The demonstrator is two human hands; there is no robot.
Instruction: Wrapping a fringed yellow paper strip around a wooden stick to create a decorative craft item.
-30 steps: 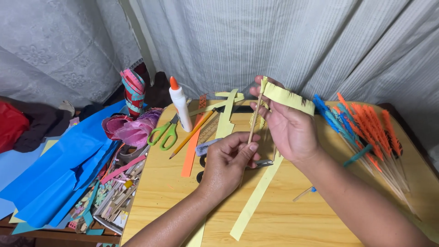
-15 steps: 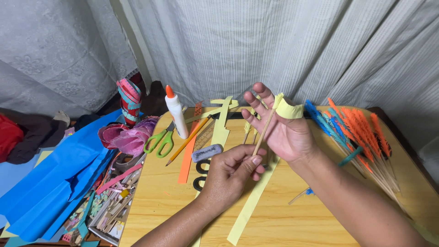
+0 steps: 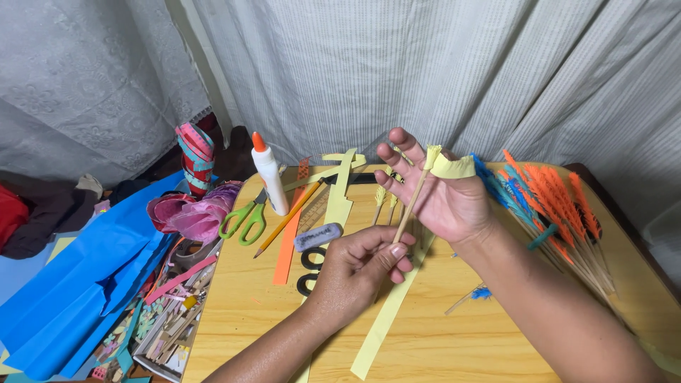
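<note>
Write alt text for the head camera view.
The left hand pinches the bottom of a thin wooden stick while the right hand wraps a yellow paper strip around its top. Green scissors, a glue bottle and orange paper-tipped sticks lie on the wooden table.

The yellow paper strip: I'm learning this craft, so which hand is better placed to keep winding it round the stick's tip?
Right, probably: the right hand already has the yellow paper strip at the tip, while the left hand pinches the stick lower down.
</note>
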